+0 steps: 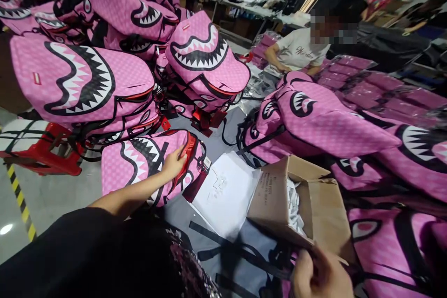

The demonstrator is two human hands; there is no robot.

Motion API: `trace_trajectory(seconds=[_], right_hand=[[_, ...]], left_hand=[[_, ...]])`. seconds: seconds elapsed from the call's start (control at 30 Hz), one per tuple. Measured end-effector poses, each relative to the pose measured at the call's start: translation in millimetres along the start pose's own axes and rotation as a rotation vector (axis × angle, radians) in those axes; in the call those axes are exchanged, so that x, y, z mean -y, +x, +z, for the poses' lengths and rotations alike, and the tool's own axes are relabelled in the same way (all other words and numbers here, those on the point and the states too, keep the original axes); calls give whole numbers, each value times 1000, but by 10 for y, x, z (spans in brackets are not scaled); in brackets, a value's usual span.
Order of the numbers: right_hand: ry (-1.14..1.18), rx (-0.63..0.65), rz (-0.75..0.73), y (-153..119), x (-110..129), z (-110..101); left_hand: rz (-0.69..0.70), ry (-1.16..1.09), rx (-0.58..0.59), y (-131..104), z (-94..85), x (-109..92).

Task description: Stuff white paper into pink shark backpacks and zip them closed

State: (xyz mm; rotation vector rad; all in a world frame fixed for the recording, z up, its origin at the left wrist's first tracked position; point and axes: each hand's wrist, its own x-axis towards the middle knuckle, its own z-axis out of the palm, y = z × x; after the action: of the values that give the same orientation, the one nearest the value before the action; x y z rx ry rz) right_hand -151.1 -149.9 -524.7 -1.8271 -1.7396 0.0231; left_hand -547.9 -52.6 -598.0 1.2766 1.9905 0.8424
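My left hand point(173, 163) reaches forward and grips the red-trimmed top edge of a pink shark-mouth backpack point(139, 160) lying on its side in front of me. My right hand point(319, 275) is low at the bottom right, fingers curled at the lower edge of an open cardboard box point(314, 209) that holds white paper pieces. I cannot tell whether it grips anything. A white sheet point(225, 193) lies between the backpack and the box.
Piles of the same pink backpacks point(80, 79) rise at the left, centre point(206, 63) and right point(324, 121). A red stool point(42, 151) stands at the left on the grey floor with a yellow-black stripe. A person in a white shirt point(300, 49) works at the back.
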Motion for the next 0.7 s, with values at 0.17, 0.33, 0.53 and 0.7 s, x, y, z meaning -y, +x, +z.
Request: trace_trajectory(seconds=[0.17, 0.33, 0.53, 0.7], right_hand=[[-200, -39, 115, 756, -70, 713], [-41, 108, -33, 993, 183, 1221], [131, 632, -104, 566, 726, 2329], [86, 389, -82, -8, 257, 2814]], left_hand=[[175, -210, -118, -168, -650, 180], [266, -83, 5, -356, -652, 129], [265, 14, -53, -600, -593, 37], [102, -33, -434, -705, -842, 15]])
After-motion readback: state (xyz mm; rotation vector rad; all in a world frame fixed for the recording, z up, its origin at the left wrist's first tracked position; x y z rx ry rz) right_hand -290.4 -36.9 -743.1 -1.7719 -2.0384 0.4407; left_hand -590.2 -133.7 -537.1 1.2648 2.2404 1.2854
